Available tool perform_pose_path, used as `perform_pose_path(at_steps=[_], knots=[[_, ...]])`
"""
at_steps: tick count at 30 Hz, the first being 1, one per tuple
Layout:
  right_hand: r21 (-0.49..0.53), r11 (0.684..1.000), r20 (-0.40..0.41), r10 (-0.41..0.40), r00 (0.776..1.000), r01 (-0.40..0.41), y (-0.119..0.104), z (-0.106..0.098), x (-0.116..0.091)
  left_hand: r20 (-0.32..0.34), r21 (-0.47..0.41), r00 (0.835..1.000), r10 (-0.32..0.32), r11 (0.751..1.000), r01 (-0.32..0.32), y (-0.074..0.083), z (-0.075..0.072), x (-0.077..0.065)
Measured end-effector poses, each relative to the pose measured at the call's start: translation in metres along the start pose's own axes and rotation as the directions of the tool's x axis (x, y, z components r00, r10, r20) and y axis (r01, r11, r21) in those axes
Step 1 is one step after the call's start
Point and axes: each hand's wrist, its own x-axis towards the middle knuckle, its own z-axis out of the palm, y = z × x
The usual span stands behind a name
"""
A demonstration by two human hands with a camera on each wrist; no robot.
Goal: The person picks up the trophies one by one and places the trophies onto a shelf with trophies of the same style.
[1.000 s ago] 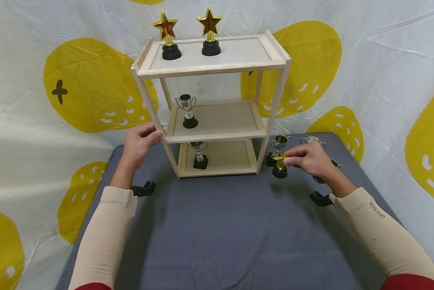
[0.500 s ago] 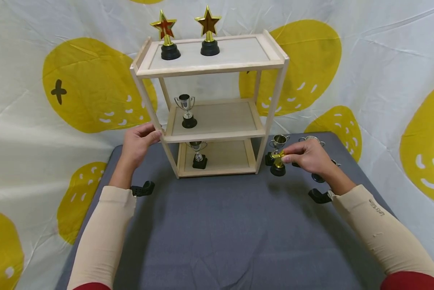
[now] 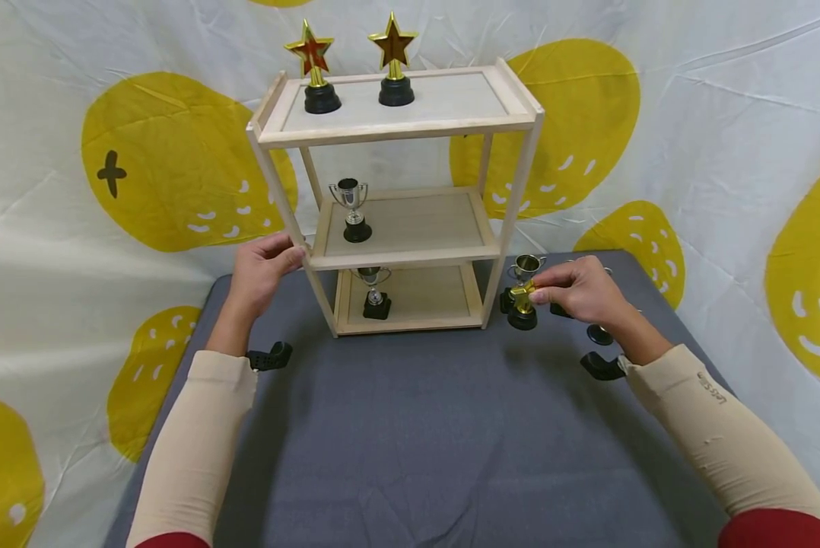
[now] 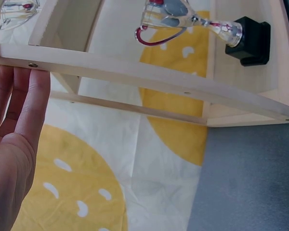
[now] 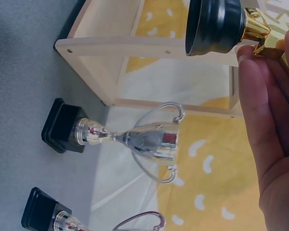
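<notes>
In the head view my right hand (image 3: pixel 580 291) pinches a gold star trophy (image 3: pixel 522 306) by its star. Its round black base (image 5: pixel 216 26) hangs over the table just right of the shelf. My left hand (image 3: pixel 262 272) grips the left front post of a three-tier wooden shelf (image 3: pixel 406 257) at middle-tier height; in the left wrist view its fingers (image 4: pixel 32 98) lie against the post. Two star trophies, a left one (image 3: pixel 322 97) and a right one (image 3: pixel 396 90), stand on the top tier. One silver cup trophy (image 3: pixel 357 230) is on the middle tier, another (image 3: pixel 377 306) on the bottom.
Right of the shelf, a cup trophy (image 5: pixel 151 141) stands on the grey cloth-covered table (image 3: pixel 410 426). More trophies sit behind and below my right hand, including one with a black base (image 3: pixel 599 334), partly hidden. A patterned cloth (image 3: pixel 725 152) hangs behind.
My right hand has moved slightly left and up with the star trophy, toward the shelf. My left hand stays on the post, and the shelved trophies have not moved.
</notes>
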Motion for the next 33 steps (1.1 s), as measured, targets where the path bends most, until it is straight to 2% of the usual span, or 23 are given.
perform_pose_path(at_steps=[10, 17, 24, 33], knots=[[-0.014, 0.999, 0.003, 0.035, 0.999, -0.035, -0.007, -0.004, 0.000, -0.003, 0.020, 1.000, -0.010, 1.000, 0.010, -0.002, -0.001, 0.000], [-0.012, 1.000, -0.014, -0.001, 1.000, 0.000, -0.014, -0.005, 0.003, -0.004, 0.019, 1.000, -0.005, 1.000, 0.005, -0.001, 0.000, 0.000], [-0.016, 1.000, -0.017, 0.004, 1.000, -0.004, -0.020, -0.006, 0.003, -0.008, 0.023, 1.000, -0.006, 1.000, 0.006, -0.002, 0.000, 0.001], [-0.010, 0.999, -0.033, -0.044, 0.998, 0.044, -0.024, -0.007, 0.007, -0.004, 0.020, 1.000, -0.008, 1.000, 0.008, -0.001, 0.000, 0.001]])
